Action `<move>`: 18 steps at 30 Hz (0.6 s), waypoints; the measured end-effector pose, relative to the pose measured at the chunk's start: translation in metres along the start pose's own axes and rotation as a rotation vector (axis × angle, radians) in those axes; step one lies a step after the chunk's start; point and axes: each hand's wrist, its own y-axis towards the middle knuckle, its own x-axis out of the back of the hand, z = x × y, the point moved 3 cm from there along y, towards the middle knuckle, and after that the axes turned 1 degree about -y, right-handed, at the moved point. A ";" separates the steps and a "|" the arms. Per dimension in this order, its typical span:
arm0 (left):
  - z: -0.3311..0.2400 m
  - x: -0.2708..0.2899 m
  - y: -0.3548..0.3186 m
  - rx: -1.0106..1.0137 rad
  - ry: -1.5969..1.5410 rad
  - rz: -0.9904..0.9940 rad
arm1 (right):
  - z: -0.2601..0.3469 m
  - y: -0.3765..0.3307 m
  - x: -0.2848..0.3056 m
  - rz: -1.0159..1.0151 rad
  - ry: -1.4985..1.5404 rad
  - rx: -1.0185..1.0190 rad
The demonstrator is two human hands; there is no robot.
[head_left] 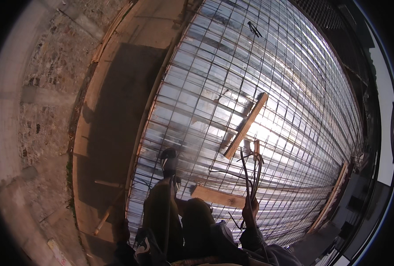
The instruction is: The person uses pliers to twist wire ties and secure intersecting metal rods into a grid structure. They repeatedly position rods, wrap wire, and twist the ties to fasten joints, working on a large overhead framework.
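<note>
Gripped in your right hand (250,208), the bundle of tie wires (251,170) stands upright, pointing away over the rebar grid (232,71); your left hand is out of sight.

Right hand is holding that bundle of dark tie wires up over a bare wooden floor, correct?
Not quite. In the head view the right hand does hold the bundle of dark tie wires, but over a rebar mesh on shiny sheeting, not a bare wooden floor.
</note>
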 end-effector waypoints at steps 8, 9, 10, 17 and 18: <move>-0.165 -0.023 0.112 0.122 0.155 0.075 | 0.113 0.153 0.032 -0.065 0.059 -0.035; -0.187 -0.025 0.138 0.106 0.110 0.058 | 0.135 0.185 0.032 -0.085 0.005 -0.031; -0.208 -0.022 0.158 0.087 0.072 0.066 | 0.147 0.217 0.037 -0.092 -0.089 -0.052; -0.348 -0.026 0.274 0.068 -0.070 0.055 | 0.272 0.455 0.067 -0.106 -0.144 0.006; -0.368 -0.022 0.285 0.115 -0.134 0.063 | 0.291 0.481 0.073 -0.115 -0.130 0.010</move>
